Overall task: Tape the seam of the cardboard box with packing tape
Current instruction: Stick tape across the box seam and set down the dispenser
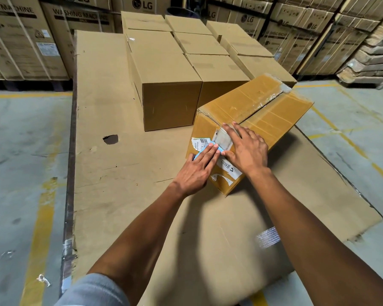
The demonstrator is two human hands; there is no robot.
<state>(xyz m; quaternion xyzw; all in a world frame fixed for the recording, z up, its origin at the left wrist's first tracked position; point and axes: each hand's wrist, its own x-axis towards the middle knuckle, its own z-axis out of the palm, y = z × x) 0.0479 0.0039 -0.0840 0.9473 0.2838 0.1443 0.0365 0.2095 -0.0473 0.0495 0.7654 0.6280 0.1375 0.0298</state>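
A brown cardboard box (272, 111) lies at an angle on a flat cardboard sheet (119, 173), its top seam running away from me with clear tape (272, 96) along the far part. A strip of clear tape (222, 138) covers the near end of the seam and folds down the front face. My right hand (245, 149) lies flat on that strip, fingers spread. My left hand (197, 168) presses a light blue tape dispenser (208, 149) against the front face, beside torn white labels (227, 168).
Two rows of closed brown boxes (170, 85) stand behind the angled box. Stacked washing-machine cartons (20, 40) line the back wall. Concrete floor with yellow lines (40, 228) lies on both sides. A hole (110, 139) marks the sheet.
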